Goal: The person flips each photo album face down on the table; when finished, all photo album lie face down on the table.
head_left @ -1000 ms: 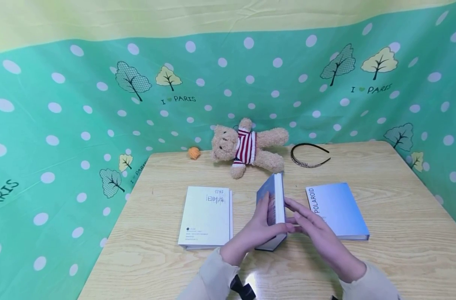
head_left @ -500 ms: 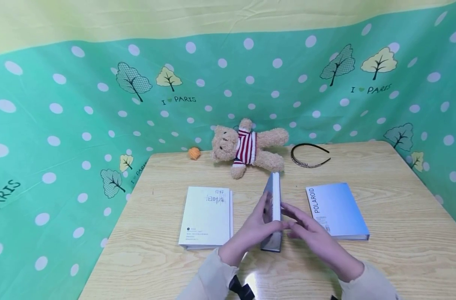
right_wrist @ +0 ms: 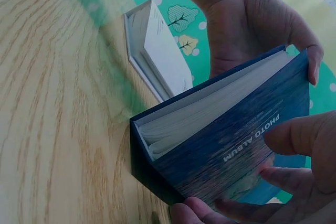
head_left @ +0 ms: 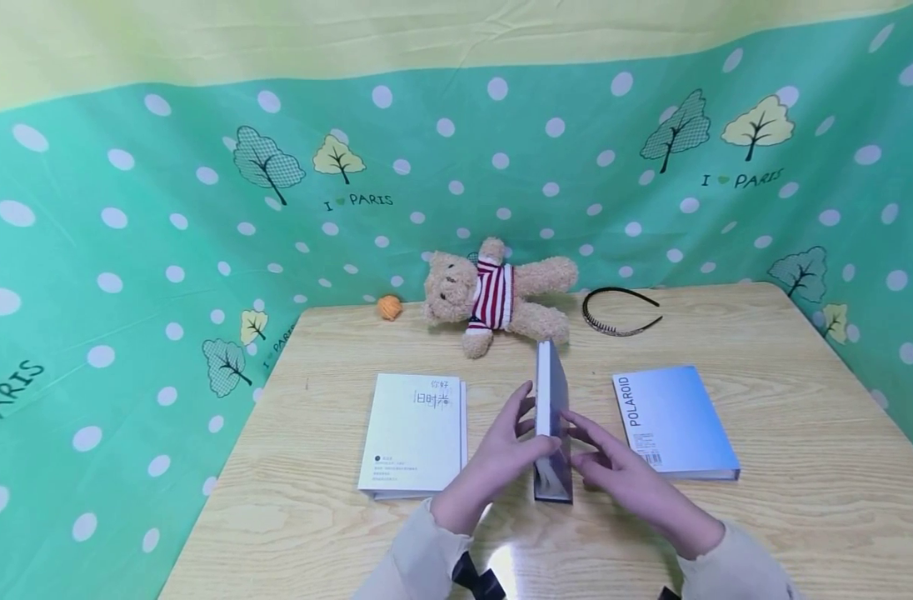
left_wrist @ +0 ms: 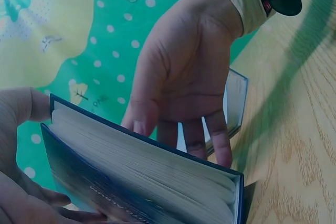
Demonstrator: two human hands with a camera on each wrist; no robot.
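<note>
A dark blue photo album [head_left: 554,417] stands on its edge on the table between the two hands, its page block showing toward the wearer. My left hand [head_left: 494,458] grips it from the left, thumb hooked over the top edge and fingers along the far cover. In the right wrist view the words PHOTO ALBUM show on the cover [right_wrist: 247,145] facing my right hand [head_left: 632,483]. That hand's loosely extended fingers [right_wrist: 289,179] touch this cover. A white book [head_left: 411,433] lies flat near the left hand, and a blue POLAROID album [head_left: 677,421] lies beyond the right hand.
A teddy bear [head_left: 494,292] in a striped shirt lies at the back of the wooden table [head_left: 276,517]. Left of it is a small orange ball [head_left: 389,307]; to its right, a black headband [head_left: 614,312]. A green dotted cloth [head_left: 456,167] hangs behind.
The photo album's upper edge has swung left, so its right cover now shows instead of its left one. My left hand has turned with it, while the right fingers have moved onto the right cover.
</note>
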